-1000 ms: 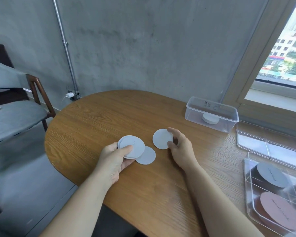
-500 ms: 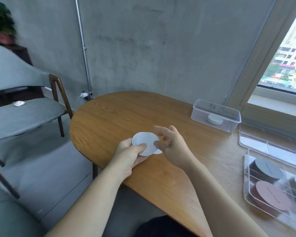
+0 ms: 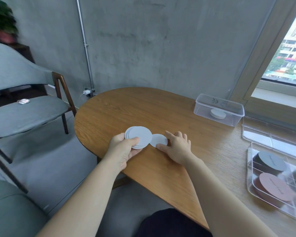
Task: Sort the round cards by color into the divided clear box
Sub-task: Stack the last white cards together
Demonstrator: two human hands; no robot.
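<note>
Left hand [image 3: 125, 150] grips a stack of pale grey round cards [image 3: 140, 135], thumb [image 3: 134, 140] pressed on the top face and the other fingers curled beneath; the stack is fanned slightly and held just above the near left part of the tabletop [image 3: 143, 106]. A single grey card [image 3: 158, 140] lies flat on the tabletop, its left edge tucked under the stack. Right hand [image 3: 177, 149] rests palm down just right of that card, fingers [image 3: 179, 135] straight and spread, holding nothing; the thumb appears to touch the card's near edge, though contact cannot be confirmed. Half a second ago this hand was raised in front of the stack and the loose card was hidden behind it; the hand has since come down to the tabletop and the card is exposed. The left hand's grip is unchanged. The divided clear box [image 3: 249, 170] stands at the right edge, well apart from both hands, with a dark grey pile [image 3: 272, 161] in a far compartment and a pink pile [image 3: 275, 187] in a nearer one. A small clear container [image 3: 203, 106] stands at the far right of the tabletop.
</note>
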